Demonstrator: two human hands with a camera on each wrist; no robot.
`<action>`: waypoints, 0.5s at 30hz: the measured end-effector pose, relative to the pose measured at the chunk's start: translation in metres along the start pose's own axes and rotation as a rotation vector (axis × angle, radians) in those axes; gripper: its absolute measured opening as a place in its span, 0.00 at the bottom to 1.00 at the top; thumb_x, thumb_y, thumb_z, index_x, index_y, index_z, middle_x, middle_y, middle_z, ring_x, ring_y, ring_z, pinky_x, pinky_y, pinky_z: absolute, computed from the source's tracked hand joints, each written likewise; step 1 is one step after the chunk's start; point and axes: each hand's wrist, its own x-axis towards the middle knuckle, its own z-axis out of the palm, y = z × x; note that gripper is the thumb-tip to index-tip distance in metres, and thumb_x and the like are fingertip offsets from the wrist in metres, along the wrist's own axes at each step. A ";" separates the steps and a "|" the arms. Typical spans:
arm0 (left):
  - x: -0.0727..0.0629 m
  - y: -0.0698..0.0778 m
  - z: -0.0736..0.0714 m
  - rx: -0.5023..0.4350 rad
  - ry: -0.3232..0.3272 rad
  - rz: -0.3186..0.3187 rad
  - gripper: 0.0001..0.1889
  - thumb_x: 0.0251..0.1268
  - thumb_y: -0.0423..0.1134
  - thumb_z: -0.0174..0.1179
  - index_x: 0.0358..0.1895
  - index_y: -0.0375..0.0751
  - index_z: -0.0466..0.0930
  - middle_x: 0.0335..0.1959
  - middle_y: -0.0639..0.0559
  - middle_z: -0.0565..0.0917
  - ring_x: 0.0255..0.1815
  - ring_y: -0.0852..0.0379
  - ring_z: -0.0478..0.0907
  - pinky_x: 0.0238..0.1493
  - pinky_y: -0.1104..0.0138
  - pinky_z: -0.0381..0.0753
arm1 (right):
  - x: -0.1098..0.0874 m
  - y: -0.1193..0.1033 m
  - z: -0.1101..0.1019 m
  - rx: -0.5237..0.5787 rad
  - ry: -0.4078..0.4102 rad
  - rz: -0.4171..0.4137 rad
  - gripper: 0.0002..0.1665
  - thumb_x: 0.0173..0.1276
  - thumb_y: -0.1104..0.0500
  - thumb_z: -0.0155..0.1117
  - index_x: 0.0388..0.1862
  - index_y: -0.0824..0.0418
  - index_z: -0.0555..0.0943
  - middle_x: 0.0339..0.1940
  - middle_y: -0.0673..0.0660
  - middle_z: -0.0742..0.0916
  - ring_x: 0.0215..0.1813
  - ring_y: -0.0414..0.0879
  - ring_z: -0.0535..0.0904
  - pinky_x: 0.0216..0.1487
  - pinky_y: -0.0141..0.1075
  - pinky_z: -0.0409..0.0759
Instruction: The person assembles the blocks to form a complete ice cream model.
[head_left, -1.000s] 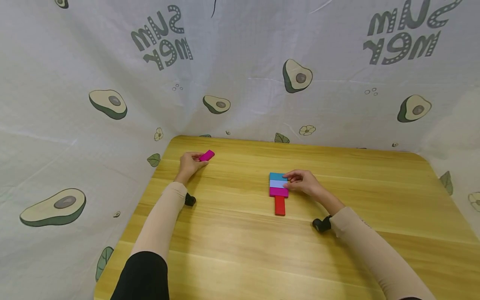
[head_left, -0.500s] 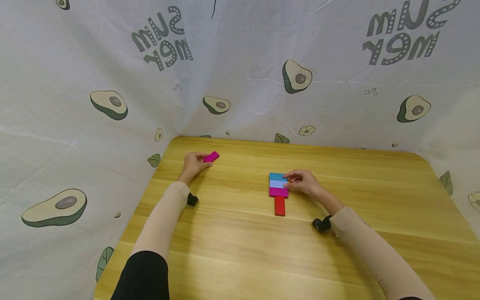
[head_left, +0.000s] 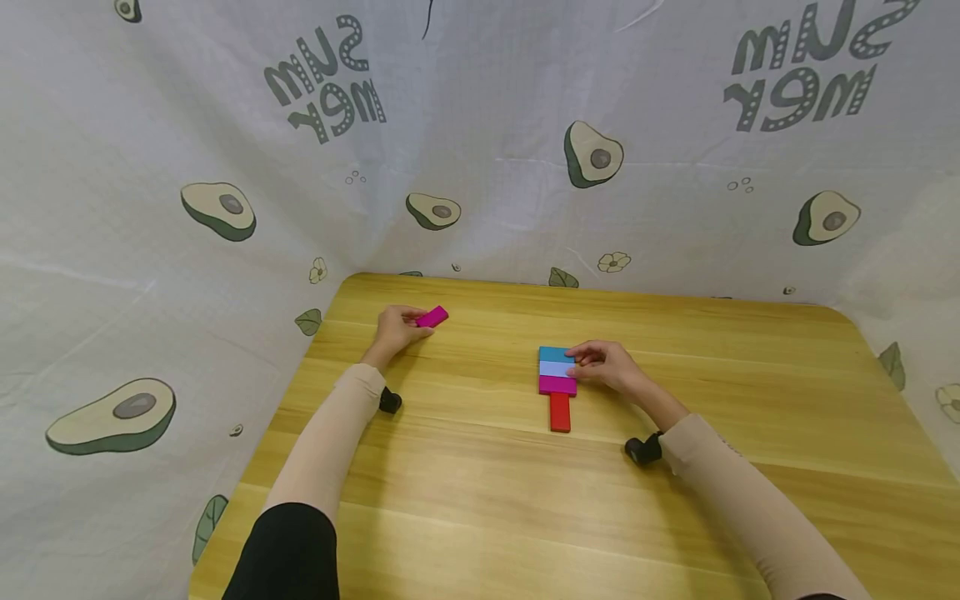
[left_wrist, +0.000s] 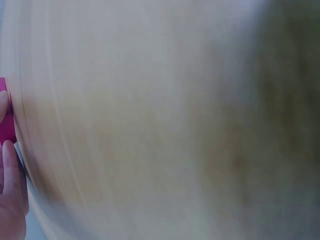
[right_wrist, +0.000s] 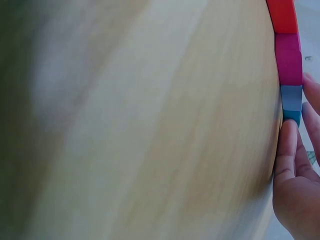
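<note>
My left hand [head_left: 396, 327] pinches a magenta block [head_left: 432, 317] between thumb and fingers over the far left of the table. The block is tilted, its free end pointing right; the left wrist view shows part of it at the left edge. Near the table's middle lies a flat arrangement of blocks: a blue block [head_left: 553, 354], a lavender block [head_left: 553, 368] and a second magenta block [head_left: 557, 385] side by side, with a red block [head_left: 559, 412] lengthwise below. My right hand [head_left: 609, 363] rests its fingertips at the right ends of the blue and lavender blocks.
A wooden table [head_left: 480, 508] spreads under both arms. Behind and to its left hangs a white cloth [head_left: 480, 100] printed with avocados. Black wrist cameras sit by both wrists, the left one [head_left: 390, 401] and the right one [head_left: 643, 450].
My left hand has moved slightly right and nearer, carrying the magenta block. The right hand and the arranged blocks have stayed in place.
</note>
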 end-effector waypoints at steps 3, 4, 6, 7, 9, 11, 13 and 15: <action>0.000 0.000 0.002 -0.001 -0.014 0.005 0.20 0.55 0.31 0.75 0.52 0.30 0.85 0.48 0.35 0.85 0.45 0.45 0.83 0.50 0.60 0.83 | 0.000 0.000 0.000 -0.003 0.002 0.002 0.22 0.65 0.70 0.69 0.54 0.81 0.77 0.48 0.78 0.79 0.43 0.54 0.73 0.39 0.24 0.76; 0.000 0.000 0.003 -0.005 -0.016 0.004 0.20 0.55 0.31 0.75 0.52 0.30 0.85 0.48 0.35 0.85 0.45 0.45 0.83 0.50 0.60 0.83 | 0.000 0.000 0.000 -0.003 0.002 0.002 0.22 0.65 0.70 0.69 0.54 0.81 0.78 0.48 0.78 0.80 0.43 0.54 0.73 0.39 0.24 0.76; -0.001 0.002 0.004 -0.002 -0.021 0.005 0.20 0.55 0.31 0.75 0.52 0.30 0.85 0.49 0.35 0.85 0.46 0.45 0.83 0.50 0.60 0.83 | -0.001 0.000 0.000 -0.003 0.003 0.002 0.22 0.65 0.70 0.69 0.54 0.81 0.78 0.48 0.78 0.80 0.44 0.55 0.73 0.39 0.24 0.76; -0.001 0.003 0.005 -0.002 -0.024 0.007 0.20 0.55 0.31 0.75 0.52 0.30 0.85 0.49 0.35 0.85 0.46 0.45 0.83 0.50 0.60 0.83 | -0.001 0.000 0.000 -0.002 0.004 0.003 0.22 0.65 0.70 0.69 0.54 0.81 0.78 0.48 0.78 0.80 0.44 0.55 0.73 0.39 0.24 0.76; -0.002 0.006 0.006 0.002 -0.030 0.013 0.20 0.56 0.31 0.75 0.53 0.30 0.85 0.49 0.35 0.85 0.46 0.46 0.83 0.50 0.61 0.83 | -0.001 0.000 0.000 -0.003 0.004 0.003 0.22 0.65 0.70 0.69 0.54 0.81 0.78 0.48 0.77 0.80 0.44 0.55 0.73 0.39 0.24 0.76; -0.003 0.009 0.008 0.004 -0.038 0.020 0.20 0.56 0.31 0.74 0.53 0.29 0.85 0.49 0.35 0.85 0.45 0.46 0.83 0.50 0.60 0.83 | -0.001 0.000 0.000 -0.003 0.005 0.002 0.22 0.65 0.70 0.69 0.54 0.81 0.78 0.47 0.77 0.80 0.44 0.55 0.73 0.39 0.24 0.76; -0.004 0.011 0.010 0.008 -0.048 0.026 0.20 0.56 0.31 0.74 0.53 0.29 0.85 0.49 0.35 0.85 0.45 0.46 0.82 0.50 0.60 0.83 | 0.000 0.000 0.000 -0.005 0.005 0.001 0.22 0.65 0.70 0.70 0.54 0.81 0.78 0.47 0.77 0.80 0.44 0.55 0.73 0.39 0.23 0.76; -0.005 0.013 0.012 0.009 -0.057 0.029 0.20 0.56 0.31 0.74 0.53 0.29 0.85 0.49 0.35 0.85 0.45 0.47 0.82 0.50 0.60 0.83 | 0.000 0.001 0.000 -0.006 0.005 0.001 0.22 0.65 0.70 0.70 0.54 0.81 0.78 0.47 0.77 0.80 0.44 0.55 0.73 0.39 0.23 0.76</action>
